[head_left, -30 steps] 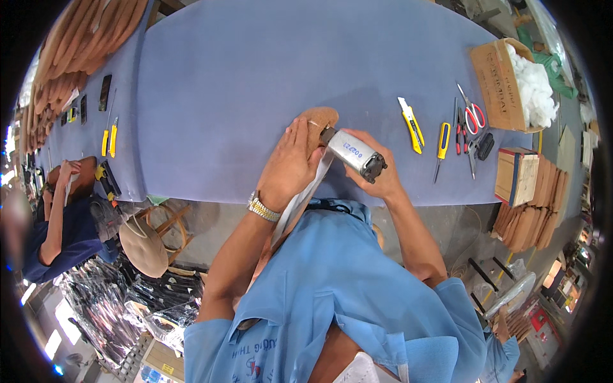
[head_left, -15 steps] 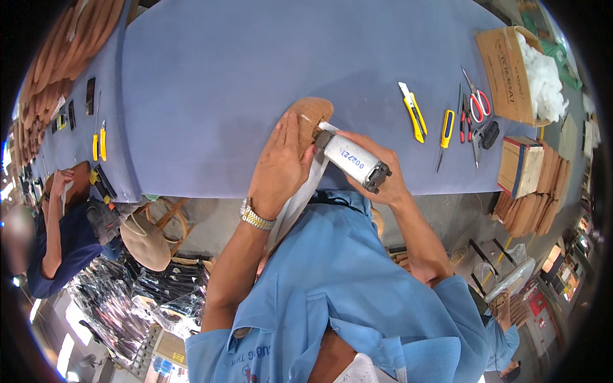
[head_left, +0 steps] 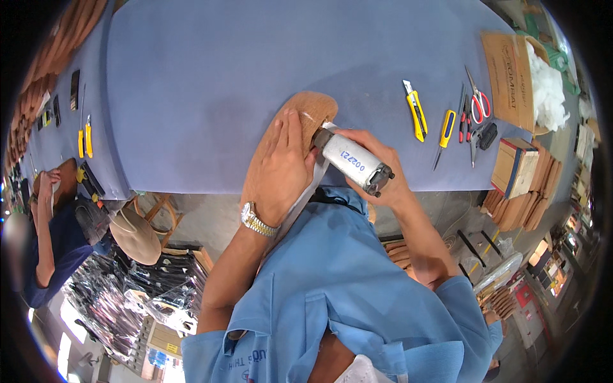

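The left hand (head_left: 284, 169) lies flat on a tan piece (head_left: 300, 115), fingers (head_left: 288, 127) wide & pointing up the tabletop (head_left: 223, 76). The tan piece pokes out past the fingertips w/ a round top edge, and runs down under the palm to the near edge of the tabletop. The right hand (head_left: 383, 169) holds a grey tool (head_left: 352, 163), fingers wrapped round its body, thumb on the top side. The tool is tilted: its nose sits at the upper left, touching the tan piece just beside the left fingers, and its dark back end sticks out lower right past the right hand. A pale strip (head_left: 305, 198) runs down from under the tool, btw the two hands, toward the blue shirt (head_left: 345, 287). A shiny watch (head_left: 258, 220) is on the left wrist. To the right on the tabletop, well apart from the hands, lie 2 yellow knives (head_left: 415, 115), red scissors (head_left: 477, 96) and a small black thing next to them. Further right is a brown box (head_left: 504, 70) w/ white fluff (head_left: 549, 89) in it. At far left another person (head_left: 51, 223) in dark blue stands by the tabletop end, near more yellow knives (head_left: 84, 135).
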A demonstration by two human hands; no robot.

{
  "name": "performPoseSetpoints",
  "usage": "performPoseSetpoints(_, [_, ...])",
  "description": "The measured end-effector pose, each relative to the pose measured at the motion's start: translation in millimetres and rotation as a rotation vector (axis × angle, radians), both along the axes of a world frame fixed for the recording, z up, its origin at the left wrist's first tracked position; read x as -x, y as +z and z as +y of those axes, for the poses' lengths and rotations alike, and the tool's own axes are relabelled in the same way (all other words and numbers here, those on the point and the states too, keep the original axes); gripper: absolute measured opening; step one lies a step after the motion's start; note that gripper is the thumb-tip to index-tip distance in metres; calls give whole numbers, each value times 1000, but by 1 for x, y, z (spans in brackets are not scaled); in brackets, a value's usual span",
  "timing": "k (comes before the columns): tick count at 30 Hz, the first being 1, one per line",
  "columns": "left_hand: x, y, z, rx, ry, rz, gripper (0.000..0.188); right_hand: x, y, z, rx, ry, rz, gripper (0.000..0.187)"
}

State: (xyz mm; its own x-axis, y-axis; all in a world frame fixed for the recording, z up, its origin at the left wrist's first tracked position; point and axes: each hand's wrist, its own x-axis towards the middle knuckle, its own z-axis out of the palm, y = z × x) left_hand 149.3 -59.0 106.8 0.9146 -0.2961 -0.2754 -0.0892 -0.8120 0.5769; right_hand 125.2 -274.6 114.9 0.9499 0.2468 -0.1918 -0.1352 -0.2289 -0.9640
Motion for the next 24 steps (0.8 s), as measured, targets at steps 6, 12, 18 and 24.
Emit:
performPoseSetpoints(6, [-4,7,3,-21,-11,45,75,1,-2,2,13,-19,-131,65])
performPoseSetpoints(12, [-2,3,1,-8,-25,13,77,6,-3,-1,22,17,-118,68])
performPoseSetpoints(18, [-2,4,-1,-19,-21,-17,79,2,-1,4,0,20,-36,65])
performPoseSetpoints(24, [-2,8,-1,-21,-19,-35,79,12,-5,6,-2,-9,-125,62])
